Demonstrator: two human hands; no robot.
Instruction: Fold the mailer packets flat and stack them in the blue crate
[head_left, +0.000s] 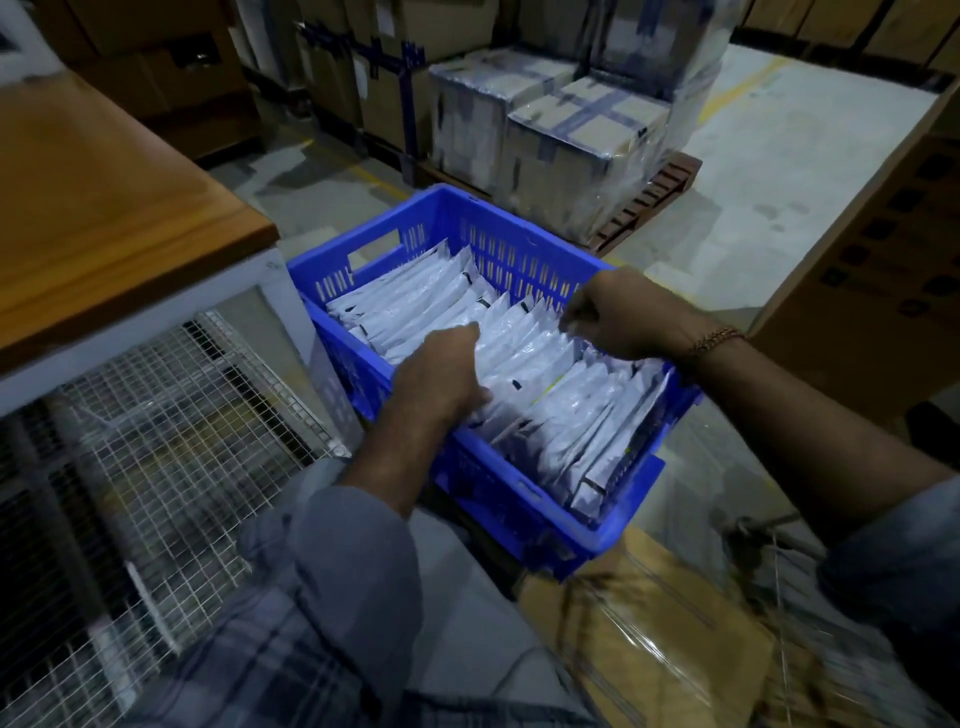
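Note:
A blue crate stands in front of me, packed with several white mailer packets set on edge in rows. My left hand reaches in at the crate's left side, its fingers curled down among the packets' top edges. Over the crate's right rim my right hand has its fingers bent onto the tops of the packets there. Motion blur hides whether either hand pinches a packet. A bracelet circles my right wrist.
A wooden-topped table with a wire-mesh cage under it stands at my left. Wrapped cartons on a pallet sit behind the crate. A large cardboard box is at right, and a cardboard sheet lies below the crate.

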